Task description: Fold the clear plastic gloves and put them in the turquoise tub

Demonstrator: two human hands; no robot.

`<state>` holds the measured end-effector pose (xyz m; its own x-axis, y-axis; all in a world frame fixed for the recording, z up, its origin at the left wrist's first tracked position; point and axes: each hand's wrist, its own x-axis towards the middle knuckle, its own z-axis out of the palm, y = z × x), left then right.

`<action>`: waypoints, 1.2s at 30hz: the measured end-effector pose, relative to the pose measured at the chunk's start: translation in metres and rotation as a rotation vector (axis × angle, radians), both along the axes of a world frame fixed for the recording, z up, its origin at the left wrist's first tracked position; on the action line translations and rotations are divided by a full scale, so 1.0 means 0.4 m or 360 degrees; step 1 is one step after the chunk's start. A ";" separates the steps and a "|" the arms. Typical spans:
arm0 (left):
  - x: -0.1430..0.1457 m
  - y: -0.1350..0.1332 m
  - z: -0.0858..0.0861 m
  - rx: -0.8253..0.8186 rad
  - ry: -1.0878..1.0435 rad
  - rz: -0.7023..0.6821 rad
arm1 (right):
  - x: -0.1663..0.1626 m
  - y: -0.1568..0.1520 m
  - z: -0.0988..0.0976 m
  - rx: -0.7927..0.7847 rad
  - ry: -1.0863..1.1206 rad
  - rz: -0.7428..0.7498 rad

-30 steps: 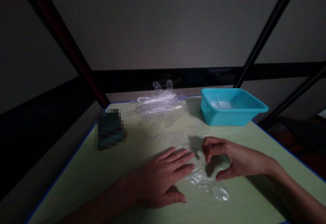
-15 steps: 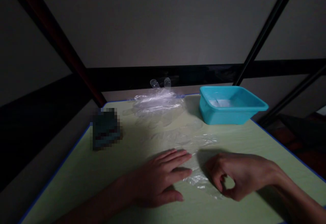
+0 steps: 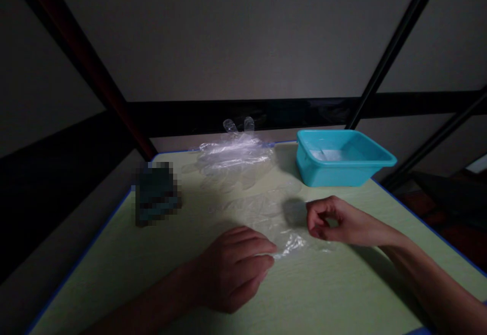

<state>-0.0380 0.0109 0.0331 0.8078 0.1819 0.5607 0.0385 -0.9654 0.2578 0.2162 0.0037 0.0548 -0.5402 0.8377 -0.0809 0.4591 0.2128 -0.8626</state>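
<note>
A clear plastic glove (image 3: 291, 243) lies crumpled and spread on the table before me, its outline faint. My left hand (image 3: 239, 269) is at its near left edge, fingers bunched and bent, with the shiny film meeting the fingertips; the thumb is hidden. Over the right side of the glove, my right hand (image 3: 335, 221) is raised, thumb and fingers curled into a ring. Whether film is pinched in those fingertips is too faint to tell. Farther back lies a pile of clear plastic gloves (image 3: 239, 157), two fingers sticking up.
A turquoise plastic basin (image 3: 342, 172) stands at the back right, with something whitish inside. A dark pixelated object (image 3: 157, 193) sits at the left edge. The pale green table (image 3: 152, 269) has a blue rim, and a grey panelled wall (image 3: 243, 35) rises behind it.
My left hand has gone from lying flat to bunched fingers. The right hand has moved up and away from me. The glove's near edge now lies farther from me.
</note>
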 end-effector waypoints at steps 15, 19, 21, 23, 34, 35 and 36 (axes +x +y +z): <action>0.015 0.001 0.007 -0.0016 0.0726 -0.0015 | -0.042 0.017 -0.048 -0.0243 0.0705 -0.0227; 0.015 -0.003 0.007 -0.0044 0.0738 -0.0017 | -0.034 0.027 -0.072 -0.0268 0.0663 -0.0200; 0.016 -0.003 0.007 -0.0052 0.0719 -0.0022 | -0.025 0.035 -0.076 -0.0170 0.0594 -0.0282; 0.015 0.000 0.004 -0.0048 0.0669 -0.0028 | -0.019 0.039 -0.072 0.0020 0.0475 -0.0410; -0.006 0.030 -0.019 0.0148 0.0214 0.0197 | -0.043 0.017 -0.062 0.0866 -0.0429 -0.0193; -0.003 0.025 -0.015 0.0145 0.0235 0.0182 | -0.045 0.018 -0.062 0.0885 -0.0462 -0.0160; -0.001 0.019 -0.011 0.0137 0.0264 0.0164 | -0.046 0.019 -0.062 0.0899 -0.0491 -0.0131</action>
<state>-0.0382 0.0183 0.0289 0.8701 0.2253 0.4384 0.1730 -0.9724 0.1564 0.1977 0.0113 0.0300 -0.4950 0.8342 0.2431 0.7019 0.5488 -0.4541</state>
